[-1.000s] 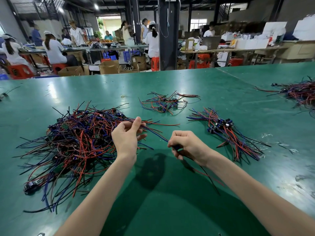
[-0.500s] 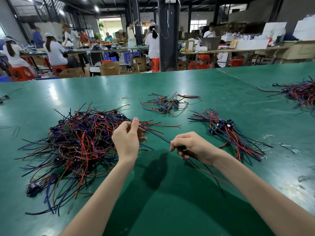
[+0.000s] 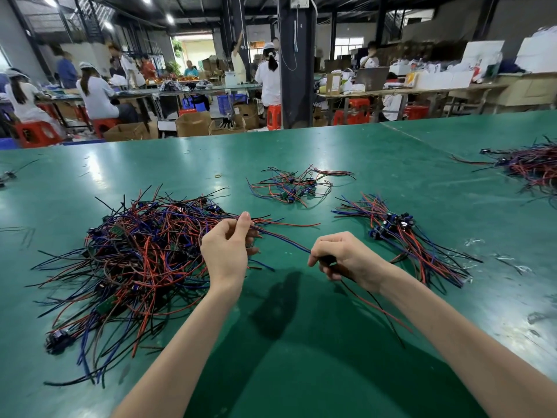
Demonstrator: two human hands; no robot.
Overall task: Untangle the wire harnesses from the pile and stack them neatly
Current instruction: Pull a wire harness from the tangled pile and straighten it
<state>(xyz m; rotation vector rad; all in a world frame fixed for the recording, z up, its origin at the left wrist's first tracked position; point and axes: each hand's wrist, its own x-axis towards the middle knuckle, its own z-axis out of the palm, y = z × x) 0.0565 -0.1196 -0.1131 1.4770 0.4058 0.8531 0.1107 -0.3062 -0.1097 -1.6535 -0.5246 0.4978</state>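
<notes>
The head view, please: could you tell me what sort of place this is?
Probably a small factory assembly workshop: a tangled wire pile on a long green table, workers seated on red stools behind, and cardboard boxes nearby.

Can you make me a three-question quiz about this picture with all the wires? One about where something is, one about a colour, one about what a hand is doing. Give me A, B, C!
1. Where is the big tangled pile?
A) right of both hands
B) left of the left hand
C) on the floor

2. What colour is the table top?
A) white
B) yellow
C) green

3. What is the right hand doing?
A) gripping a wire harness
B) lying flat and empty
C) pointing up

Answers: 1 B, the heap spreads leftward from the left hand. 2 C, the bare surface is green. 3 A, its fingers curl round the harness, whose blue wire runs across to the left hand's pinch.
</notes>
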